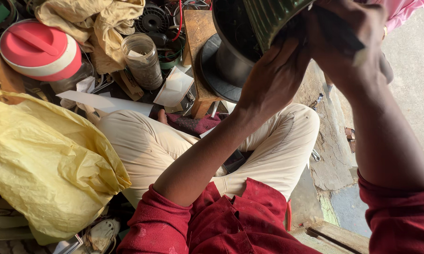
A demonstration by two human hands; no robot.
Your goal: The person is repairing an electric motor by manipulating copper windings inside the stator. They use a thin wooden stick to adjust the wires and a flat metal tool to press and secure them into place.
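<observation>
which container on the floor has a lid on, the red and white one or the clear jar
The red and white container, far left, capped by a red lid with a handle; the clear jar beside it stands open-topped.

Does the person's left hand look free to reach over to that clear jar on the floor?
Probably not right now: the left hand is pressed against the green ribbed part it holds up with the right hand. The clear jar itself stands unblocked.
</observation>
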